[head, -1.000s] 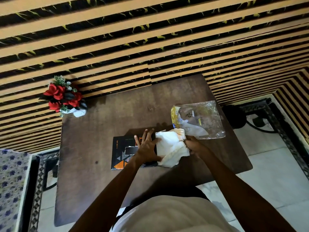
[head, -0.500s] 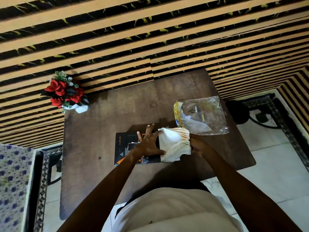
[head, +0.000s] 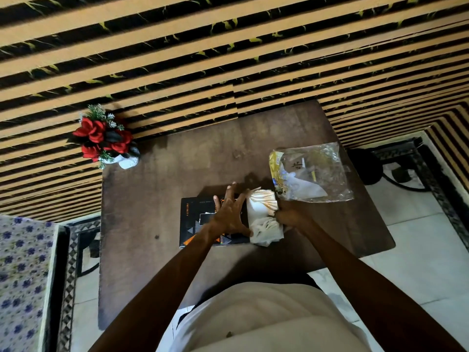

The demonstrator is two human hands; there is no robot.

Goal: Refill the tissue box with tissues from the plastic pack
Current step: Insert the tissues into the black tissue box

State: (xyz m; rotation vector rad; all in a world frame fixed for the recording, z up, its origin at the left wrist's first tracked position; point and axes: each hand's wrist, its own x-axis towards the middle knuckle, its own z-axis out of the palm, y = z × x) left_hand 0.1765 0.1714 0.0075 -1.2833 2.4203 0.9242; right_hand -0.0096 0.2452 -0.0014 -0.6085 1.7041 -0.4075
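Head view: left hand (head: 229, 214), grip wide, presses spread fingers on the black box (head: 193, 224); right hand (head: 289, 215) grips the white cloth (head: 258, 207) on the table (head: 152, 212).

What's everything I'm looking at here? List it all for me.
table: one, dark brown, centre, against the wall
striped wall: one, tan and black, behind the table
flower bunch: one, red with a white base, table's far left corner
black box: one, black with orange triangles, flat on the table's near middle
white bundle: one, white with a yellowish edge, just right of the box
plastic bag: one, clear with a yellow edge, table's right side
flowered fabric: one, pale with blue flowers, far left
left hand: one, fingers spread, resting on the box
right hand: one, gripping the bundle
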